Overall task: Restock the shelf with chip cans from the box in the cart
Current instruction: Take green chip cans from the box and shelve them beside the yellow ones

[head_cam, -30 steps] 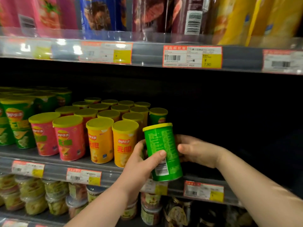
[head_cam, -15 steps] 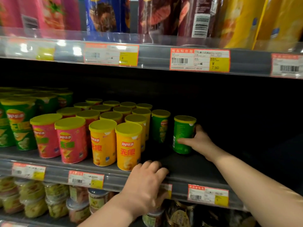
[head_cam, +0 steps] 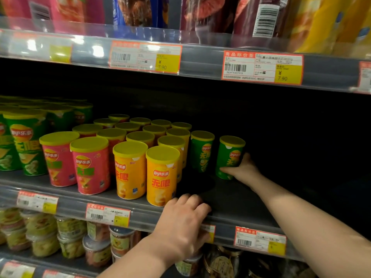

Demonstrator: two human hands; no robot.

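- Right hand (head_cam: 244, 170): reaches deep onto the middle shelf (head_cam: 236, 199) and grips a green chip can (head_cam: 229, 155) low on its body. The thumb lies across the lower front of the can. The fingers (head_cam: 246, 157) wrap round its right side and are mostly hidden behind it.
- Green chip can: upright, yellow lid on, label facing front, base at the shelf surface. It stands just right of a second green can (head_cam: 201, 151), with a narrow gap between the two.
- Left hand (head_cam: 184, 223): palm down at the shelf front. Its fingers are curled over the front edge, with the thumb below the rail by a price tag (head_cam: 210, 232). It holds no can.
- Shelf stock, left of the green pair: orange cans (head_cam: 162, 175) in rows running front to back, then pink cans (head_cam: 90, 165), then taller green cans (head_cam: 26, 145) at the far left. All are upright with yellow lids.
- Upper shelf rail (head_cam: 200, 57): carries price labels (head_cam: 263, 68) reading 7.90, with snack packets standing above it.
- Lower shelf: holds clear lidded tubs (head_cam: 70, 237); their contents are blurred.
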